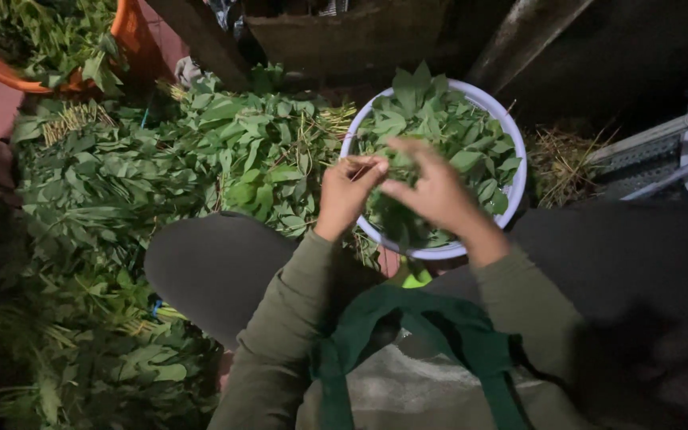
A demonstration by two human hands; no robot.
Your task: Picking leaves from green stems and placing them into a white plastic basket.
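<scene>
My left hand [347, 193] and my right hand [431, 189] meet over the near rim of a white round basin [511, 151] heaped with picked green leaves [439, 127]. The left hand pinches a thin leafy stem [360, 169] between thumb and fingers. My right hand's fingertips close on the same sprig from the right. Both sleeves are olive green. Part of the basin's front rim is hidden behind my hands.
A big pile of leafy green stalks [161, 175] covers the ground to the left and runs down to the lower left. An orange tub [129, 32] of greens stands at the top left. My knee [216, 267] is in dark trousers. Dry straw [563, 159] lies to the right.
</scene>
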